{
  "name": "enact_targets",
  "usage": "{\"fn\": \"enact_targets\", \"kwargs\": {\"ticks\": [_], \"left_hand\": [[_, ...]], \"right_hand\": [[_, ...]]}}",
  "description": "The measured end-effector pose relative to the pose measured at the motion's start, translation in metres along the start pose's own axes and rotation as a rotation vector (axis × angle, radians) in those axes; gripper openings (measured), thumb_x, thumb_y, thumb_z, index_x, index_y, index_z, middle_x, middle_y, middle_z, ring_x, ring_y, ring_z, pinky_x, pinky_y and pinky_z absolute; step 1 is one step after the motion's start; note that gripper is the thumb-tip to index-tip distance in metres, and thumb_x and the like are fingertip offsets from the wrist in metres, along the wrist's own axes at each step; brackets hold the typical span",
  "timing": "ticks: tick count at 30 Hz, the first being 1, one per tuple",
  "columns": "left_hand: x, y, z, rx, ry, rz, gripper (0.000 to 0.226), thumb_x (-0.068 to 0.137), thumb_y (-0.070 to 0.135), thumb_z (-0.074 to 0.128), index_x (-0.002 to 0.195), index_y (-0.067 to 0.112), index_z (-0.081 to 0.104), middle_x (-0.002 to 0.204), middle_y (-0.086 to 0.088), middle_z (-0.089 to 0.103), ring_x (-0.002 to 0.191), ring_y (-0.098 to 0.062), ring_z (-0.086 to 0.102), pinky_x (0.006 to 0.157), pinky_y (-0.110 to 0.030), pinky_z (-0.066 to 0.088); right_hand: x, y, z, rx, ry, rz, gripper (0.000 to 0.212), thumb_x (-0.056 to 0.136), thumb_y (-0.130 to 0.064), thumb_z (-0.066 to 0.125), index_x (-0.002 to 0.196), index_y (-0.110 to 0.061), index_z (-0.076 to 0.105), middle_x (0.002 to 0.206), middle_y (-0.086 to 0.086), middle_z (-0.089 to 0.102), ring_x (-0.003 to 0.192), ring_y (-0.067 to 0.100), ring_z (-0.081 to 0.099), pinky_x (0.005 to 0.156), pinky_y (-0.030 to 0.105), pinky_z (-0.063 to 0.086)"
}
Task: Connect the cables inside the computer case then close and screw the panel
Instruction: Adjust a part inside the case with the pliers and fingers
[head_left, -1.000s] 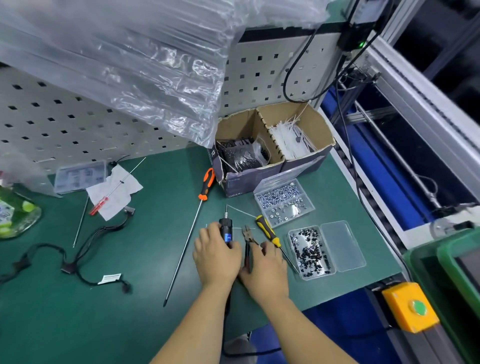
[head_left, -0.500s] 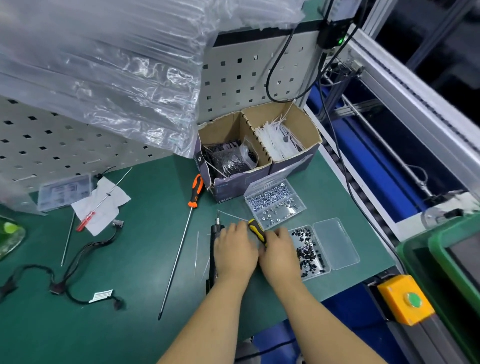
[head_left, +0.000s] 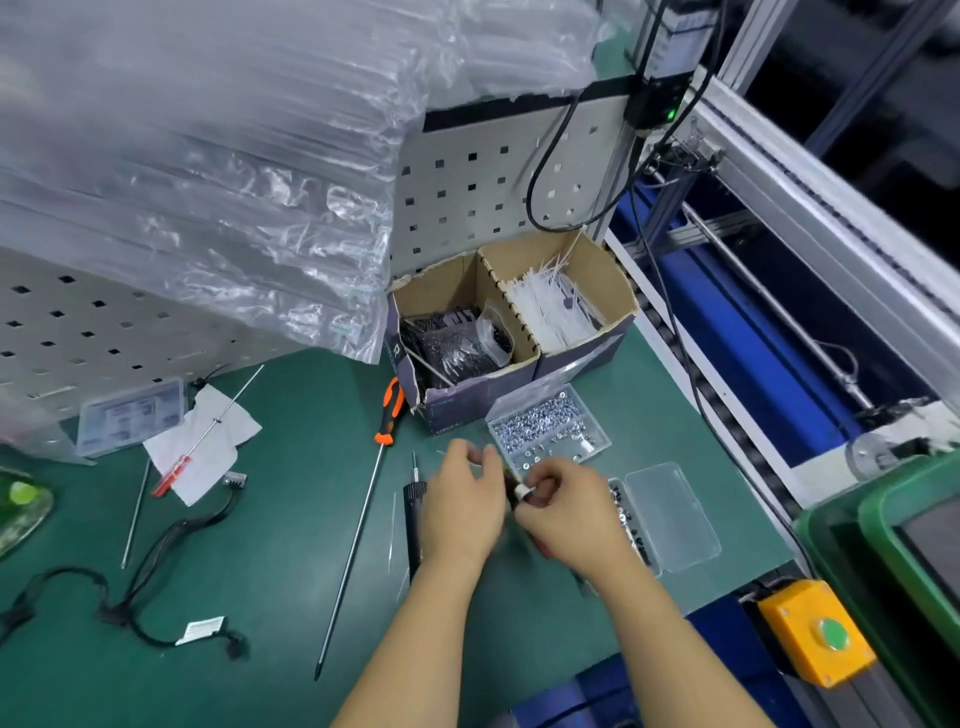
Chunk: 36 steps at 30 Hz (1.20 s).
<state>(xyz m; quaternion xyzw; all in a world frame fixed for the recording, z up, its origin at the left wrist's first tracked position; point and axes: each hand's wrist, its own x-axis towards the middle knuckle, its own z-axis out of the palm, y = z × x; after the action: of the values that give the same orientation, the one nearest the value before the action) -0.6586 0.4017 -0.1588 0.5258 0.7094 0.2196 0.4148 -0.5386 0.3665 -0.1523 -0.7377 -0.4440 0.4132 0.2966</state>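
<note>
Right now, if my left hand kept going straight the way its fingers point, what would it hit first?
Probably the clear box of silver screws. The left hand points up and slightly right, toward that box's near left corner. Depth is blurred, so it might slip just past it toward the cardboard box.

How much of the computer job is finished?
Nothing looks finished: no computer case shows, and a black cable lies loose on the green mat. Right now the left hand and right hand are together over a small blurred thing beside the tray of silver screws. Connecting, closing and screwing are left.
</note>
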Motion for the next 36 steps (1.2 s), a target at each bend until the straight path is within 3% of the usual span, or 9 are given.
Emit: {"fn": "enact_targets", "kwargs": {"ticks": [4,6,8,12,19,27,31,34,36], "left_hand": [[0.01,0.077,-0.008,-0.243,-0.024,0.291,0.029,0.09,0.053,0.042,0.075,0.031,0.052,0.058,0.009,0.057,0.058,-0.015,0.057,0.056,-0.042,0.049],[0.039,0.118,-0.007,-0.13,0.07,0.429,0.034,0.091,0.051,0.04,0.066,0.029,0.047,0.054,0.009,0.053,0.053,-0.008,0.049,0.049,-0.032,0.034],[0.082,0.155,0.0,0.082,0.109,0.471,0.03,0.093,0.039,0.045,0.067,0.024,0.051,0.064,0.007,0.059,0.066,-0.021,0.059,0.052,-0.03,0.036],[0.152,0.192,0.043,0.651,-0.072,0.455,0.026,0.095,0.006,0.05,0.116,0.009,0.065,0.116,-0.015,0.066,0.107,-0.037,0.064,0.084,-0.042,0.052],[0.198,0.169,0.093,0.948,-0.121,0.35,0.034,0.089,0.004,0.059,0.121,0.014,0.065,0.123,-0.006,0.067,0.113,-0.025,0.064,0.082,-0.034,0.049],[0.193,0.163,0.093,0.807,-0.088,0.297,0.032,0.09,0.001,0.057,0.118,0.014,0.065,0.123,-0.008,0.066,0.113,-0.028,0.064,0.085,-0.035,0.05],[0.188,0.186,0.077,0.433,-0.107,0.171,0.024,0.09,0.007,0.063,0.114,0.004,0.064,0.119,-0.015,0.066,0.11,-0.033,0.064,0.089,-0.039,0.054],[0.172,0.2,0.065,0.212,-0.063,0.138,0.026,0.085,0.018,0.067,0.104,0.001,0.064,0.106,-0.015,0.069,0.094,-0.034,0.067,0.074,-0.038,0.057],[0.159,0.199,0.057,0.266,-0.016,0.169,0.026,0.086,0.025,0.064,0.105,0.008,0.064,0.105,-0.01,0.067,0.093,-0.032,0.064,0.073,-0.035,0.05]], "right_hand": [[0.01,-0.034,-0.055,0.702,-0.009,-0.059,0.018,0.073,0.004,0.061,0.081,-0.012,0.057,0.082,0.001,0.062,0.079,0.016,0.051,0.075,0.029,0.041],[0.012,-0.043,-0.079,1.093,-0.043,-0.048,0.018,0.065,0.001,0.055,0.077,-0.013,0.056,0.113,0.013,0.068,0.108,0.023,0.059,0.098,0.041,0.04],[0.011,-0.047,-0.1,1.255,-0.021,-0.071,0.017,0.065,-0.001,0.054,0.071,-0.016,0.055,0.131,0.012,0.067,0.132,0.023,0.057,0.111,0.052,0.037],[0.009,-0.039,-0.122,1.163,0.082,-0.061,0.026,0.067,-0.006,0.057,0.072,-0.024,0.075,0.13,0.005,0.069,0.142,0.027,0.043,0.121,0.051,0.019],[0.013,-0.012,-0.133,1.094,0.167,-0.057,0.021,0.066,-0.004,0.048,0.068,-0.016,0.065,0.124,0.024,0.068,0.124,0.036,0.063,0.113,0.06,0.033],[0.018,-0.012,-0.136,1.058,0.136,-0.063,0.026,0.068,-0.005,0.045,0.066,-0.017,0.068,0.122,0.023,0.069,0.118,0.038,0.066,0.106,0.059,0.04],[0.013,-0.019,-0.14,1.062,0.136,-0.065,0.024,0.07,-0.007,0.048,0.073,-0.017,0.07,0.122,0.019,0.07,0.116,0.035,0.068,0.098,0.06,0.047],[0.005,-0.022,-0.149,1.057,0.153,-0.089,0.025,0.085,-0.008,0.048,0.09,-0.013,0.072,0.123,0.018,0.069,0.116,0.033,0.067,0.093,0.067,0.052],[0.0,-0.024,-0.156,1.006,0.194,-0.101,0.033,0.098,-0.006,0.041,0.096,-0.014,0.073,0.125,0.014,0.069,0.116,0.029,0.067,0.096,0.071,0.049]]}}
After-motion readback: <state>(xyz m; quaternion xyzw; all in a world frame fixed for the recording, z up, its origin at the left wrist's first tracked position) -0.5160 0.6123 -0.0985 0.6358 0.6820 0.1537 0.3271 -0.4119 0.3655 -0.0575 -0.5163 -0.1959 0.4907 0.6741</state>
